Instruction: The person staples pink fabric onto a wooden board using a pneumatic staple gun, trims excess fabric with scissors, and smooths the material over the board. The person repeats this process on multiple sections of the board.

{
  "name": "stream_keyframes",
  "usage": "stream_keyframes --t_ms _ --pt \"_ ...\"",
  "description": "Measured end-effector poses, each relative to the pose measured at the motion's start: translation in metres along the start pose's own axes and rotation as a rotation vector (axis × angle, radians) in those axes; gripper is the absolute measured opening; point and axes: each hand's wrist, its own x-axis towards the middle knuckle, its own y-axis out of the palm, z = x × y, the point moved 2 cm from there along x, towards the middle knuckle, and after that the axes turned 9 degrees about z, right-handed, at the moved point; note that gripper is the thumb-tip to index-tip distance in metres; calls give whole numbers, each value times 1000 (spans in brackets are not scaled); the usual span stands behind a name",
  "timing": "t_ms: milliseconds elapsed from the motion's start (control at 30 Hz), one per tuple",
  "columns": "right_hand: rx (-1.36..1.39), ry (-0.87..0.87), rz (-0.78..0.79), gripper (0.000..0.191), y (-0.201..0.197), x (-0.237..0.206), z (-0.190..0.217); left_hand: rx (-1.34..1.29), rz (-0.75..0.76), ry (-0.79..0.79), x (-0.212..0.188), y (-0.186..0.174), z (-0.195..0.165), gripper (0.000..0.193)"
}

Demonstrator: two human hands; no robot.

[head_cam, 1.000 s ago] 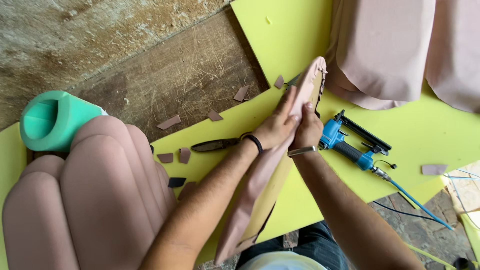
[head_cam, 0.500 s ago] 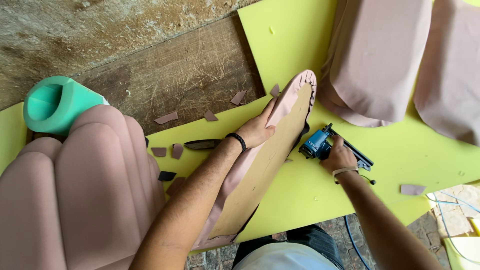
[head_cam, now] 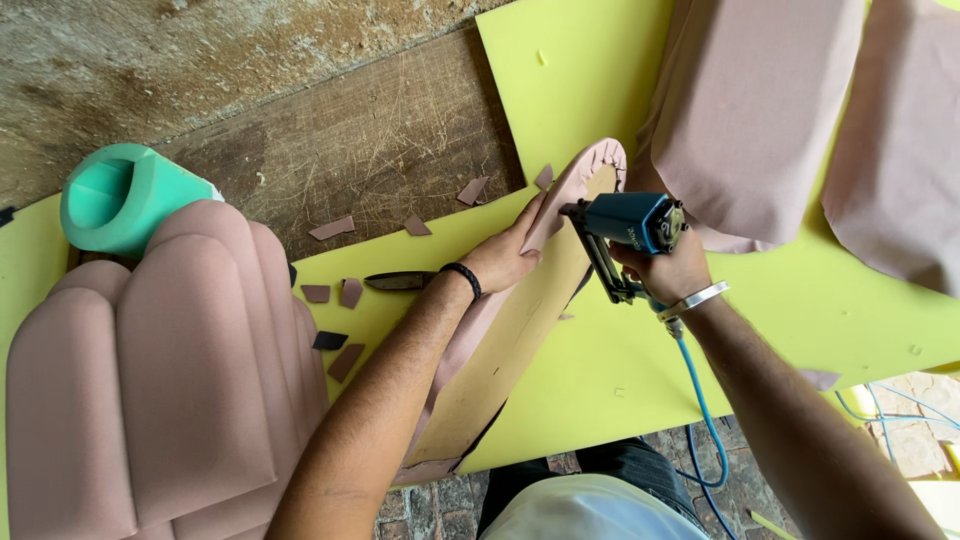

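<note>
No packages, signs or screens in view | one small pale printed label on the side of the blue pneumatic stapler (head_cam: 628,222), gripped in right hand (head_cam: 668,270) | lettering too small to read
</note>
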Motion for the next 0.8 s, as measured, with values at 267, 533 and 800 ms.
stream_keyframes --t_ms 267,533,800 --pt "0 -135 54 39 23 -27 2 99 57 -67 -6 -6 -9 107" --pt "-195 15 -39 40 31 -39 -35 -124 52 81 -2 11 9 114" --pt "-581 -281 -363 35 79 -96 -37 -941 82 449 -82 61 48 91"
